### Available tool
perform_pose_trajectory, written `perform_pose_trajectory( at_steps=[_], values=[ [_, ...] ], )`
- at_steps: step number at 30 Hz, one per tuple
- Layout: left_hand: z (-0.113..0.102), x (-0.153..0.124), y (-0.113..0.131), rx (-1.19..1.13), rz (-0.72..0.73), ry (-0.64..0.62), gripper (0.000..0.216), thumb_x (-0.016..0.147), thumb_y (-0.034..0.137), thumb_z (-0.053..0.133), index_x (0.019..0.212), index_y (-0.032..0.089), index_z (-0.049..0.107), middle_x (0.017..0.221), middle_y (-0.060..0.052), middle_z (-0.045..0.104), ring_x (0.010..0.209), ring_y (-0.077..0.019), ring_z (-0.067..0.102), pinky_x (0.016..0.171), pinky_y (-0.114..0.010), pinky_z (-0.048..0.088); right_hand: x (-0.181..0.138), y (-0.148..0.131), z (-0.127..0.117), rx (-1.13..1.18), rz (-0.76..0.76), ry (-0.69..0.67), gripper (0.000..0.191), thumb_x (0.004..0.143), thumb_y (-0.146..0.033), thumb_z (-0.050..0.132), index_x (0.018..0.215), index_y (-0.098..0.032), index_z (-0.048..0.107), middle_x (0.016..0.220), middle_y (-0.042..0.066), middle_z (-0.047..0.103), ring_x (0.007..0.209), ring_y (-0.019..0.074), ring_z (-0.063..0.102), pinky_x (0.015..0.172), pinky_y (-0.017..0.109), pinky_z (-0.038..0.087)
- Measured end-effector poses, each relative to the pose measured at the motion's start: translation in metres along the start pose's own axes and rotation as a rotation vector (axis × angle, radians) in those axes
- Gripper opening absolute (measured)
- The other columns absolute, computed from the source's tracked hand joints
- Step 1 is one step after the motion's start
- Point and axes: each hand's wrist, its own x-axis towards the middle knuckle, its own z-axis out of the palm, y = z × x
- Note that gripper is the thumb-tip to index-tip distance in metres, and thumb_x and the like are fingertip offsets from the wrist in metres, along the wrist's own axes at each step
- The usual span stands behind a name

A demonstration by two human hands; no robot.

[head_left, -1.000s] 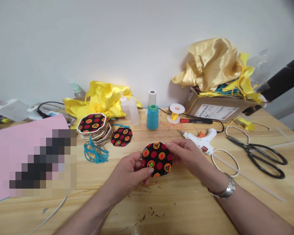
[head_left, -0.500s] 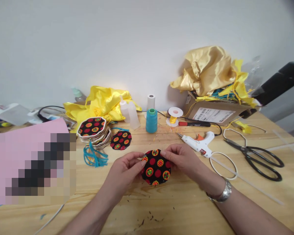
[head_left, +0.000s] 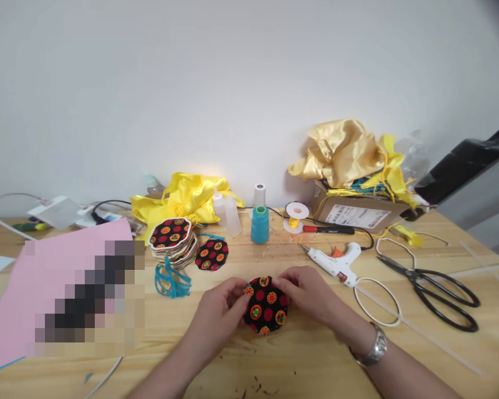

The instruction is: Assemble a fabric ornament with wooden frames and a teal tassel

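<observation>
Both my hands hold a round black fabric patch with red and yellow flower dots, just above the wooden table. My left hand pinches its left edge. Fingers of my right hand, which wears a silver watch on the wrist, pinch its upper right edge. A stack of similar patches stands to the left, with one loose patch beside it and a teal tassel in front.
A white glue gun, a white ring and black scissors lie to the right. Teal thread spool, white bottles, yellow satin, a cardboard box with gold fabric stand at the back. Pink paper lies left.
The view has tilted up, so everything sits lower in the picture. My hands have closed in a little on the patch, still holding it between them.
</observation>
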Motion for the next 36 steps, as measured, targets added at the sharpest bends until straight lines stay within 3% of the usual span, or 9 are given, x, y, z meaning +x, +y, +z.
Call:
perform_pose_trajectory(
  at_steps=[8, 18, 21, 26, 31, 36],
  values=[
    [-0.002, -0.003, 0.003, 0.423, 0.138, 0.088, 0.023, 0.082, 0.028, 0.046, 0.087, 0.017, 0.066, 0.073, -0.004, 0.068, 0.066, -0.0188, 0.060, 0.063, -0.029, 0.045, -0.005, -0.009, 0.000, -0.106, -0.037, 0.051, 0.034, 0.086, -0.041, 0.047, 0.072, -0.018, 0.067, 0.072, 0.005, 0.068, 0.064, 0.0156, 0.056, 0.058, 0.025, 0.033],
    [0.000, -0.003, 0.004, 0.532, 0.218, 0.186, 0.022, 0.082, 0.027, 0.046, 0.081, 0.018, 0.066, 0.074, -0.006, 0.068, 0.069, -0.0198, 0.061, 0.064, -0.030, 0.046, -0.003, -0.009, 0.002, -0.181, -0.063, 0.134, 0.037, 0.091, -0.029, 0.036, 0.063, -0.016, 0.057, 0.061, 0.005, 0.060, 0.055, 0.0124, 0.046, 0.054, 0.025, 0.027],
    [0.000, -0.004, 0.001, 0.544, 0.243, 0.229, 0.023, 0.083, 0.029, 0.046, 0.086, 0.017, 0.065, 0.078, -0.007, 0.069, 0.071, -0.0203, 0.062, 0.066, -0.031, 0.046, -0.001, -0.007, 0.001, -0.183, -0.079, 0.144, 0.034, 0.088, -0.021, 0.038, 0.059, -0.016, 0.054, 0.058, 0.003, 0.057, 0.054, 0.0116, 0.044, 0.055, 0.025, 0.027],
    [-0.005, -0.006, 0.000, 0.560, 0.297, 0.292, 0.027, 0.088, 0.031, 0.039, 0.085, 0.021, 0.064, 0.086, -0.006, 0.071, 0.079, -0.0202, 0.064, 0.071, -0.030, 0.045, 0.002, -0.002, 0.001, -0.145, -0.098, 0.150, 0.034, 0.084, -0.025, 0.046, 0.051, -0.016, 0.049, 0.051, -0.001, 0.048, 0.051, 0.0102, 0.038, 0.049, 0.024, 0.024],
    [-0.005, -0.010, 0.005, 0.613, 0.297, 0.299, 0.032, 0.088, 0.032, 0.041, 0.064, 0.022, 0.058, 0.061, -0.003, 0.064, 0.060, -0.0184, 0.059, 0.057, -0.027, 0.038, 0.002, 0.000, 0.005, -0.089, -0.104, 0.154, 0.041, 0.082, -0.034, 0.049, 0.046, -0.017, 0.039, 0.047, -0.004, 0.033, 0.048, 0.0092, 0.030, 0.046, 0.024, 0.020],
    [0.002, -0.020, 0.013, 0.642, 0.330, 0.248, 0.038, 0.087, 0.034, 0.044, 0.053, 0.021, 0.052, 0.051, -0.001, 0.057, 0.051, -0.0151, 0.053, 0.052, -0.025, 0.033, 0.002, 0.001, 0.007, -0.054, -0.126, 0.184, 0.050, 0.088, -0.045, 0.041, 0.047, -0.019, 0.029, 0.049, -0.005, 0.023, 0.047, 0.0087, 0.023, 0.045, 0.025, 0.018]
  ],
)
